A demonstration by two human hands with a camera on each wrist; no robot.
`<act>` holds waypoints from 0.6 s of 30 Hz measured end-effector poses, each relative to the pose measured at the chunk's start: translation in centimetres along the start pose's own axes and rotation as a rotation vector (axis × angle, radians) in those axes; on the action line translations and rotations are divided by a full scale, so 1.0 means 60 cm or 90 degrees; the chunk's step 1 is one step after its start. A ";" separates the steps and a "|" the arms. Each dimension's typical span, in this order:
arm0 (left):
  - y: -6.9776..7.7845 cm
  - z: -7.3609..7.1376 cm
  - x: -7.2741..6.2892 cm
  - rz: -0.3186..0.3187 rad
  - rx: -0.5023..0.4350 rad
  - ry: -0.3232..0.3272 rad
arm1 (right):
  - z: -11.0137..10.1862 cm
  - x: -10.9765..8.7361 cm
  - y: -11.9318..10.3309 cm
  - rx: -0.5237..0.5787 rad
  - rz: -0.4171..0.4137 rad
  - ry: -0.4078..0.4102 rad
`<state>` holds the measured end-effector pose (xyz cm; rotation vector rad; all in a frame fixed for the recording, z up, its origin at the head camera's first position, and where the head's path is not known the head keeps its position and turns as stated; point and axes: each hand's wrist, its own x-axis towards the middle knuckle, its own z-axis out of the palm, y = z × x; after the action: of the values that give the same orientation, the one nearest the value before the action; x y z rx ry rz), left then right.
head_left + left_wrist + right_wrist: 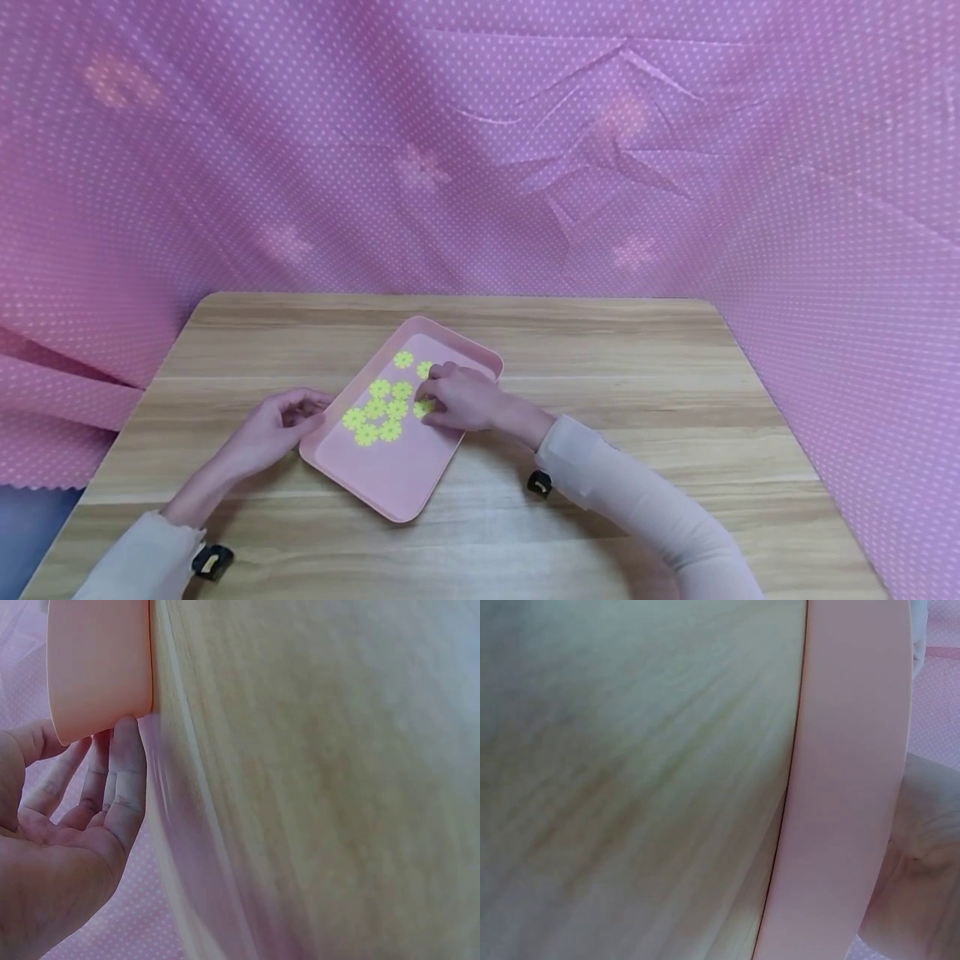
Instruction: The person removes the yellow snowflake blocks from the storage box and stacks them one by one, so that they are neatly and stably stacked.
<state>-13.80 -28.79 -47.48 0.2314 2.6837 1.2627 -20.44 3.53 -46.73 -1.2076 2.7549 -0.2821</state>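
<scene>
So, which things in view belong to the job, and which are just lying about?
In the job:
Pink tray, gripped by left hand
Yellow flower pieces in the tray
Right hand, over some of them

Just surroundings:
Wooden table
Polka-dot cloth
Black items by the cuffs

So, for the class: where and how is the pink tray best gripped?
I'd grip the pink tray by its raised side wall, coming from the left, thumb on top and fingers outside, low: the upright wall gives a pinchable edge, and the left hand touches there.
</scene>
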 end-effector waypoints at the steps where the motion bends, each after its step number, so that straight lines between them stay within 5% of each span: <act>1: 0.000 0.000 -0.001 -0.001 0.002 0.000 | 0.001 0.000 -0.001 0.000 0.001 0.000; 18: 0.004 0.020 -0.026 0.014 -0.003 0.016 | 0.005 -0.022 -0.006 0.039 0.020 0.035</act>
<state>-12.00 -28.05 -47.92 0.2470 2.7067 1.2868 -19.25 4.24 -46.89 -1.1568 2.7873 -0.4008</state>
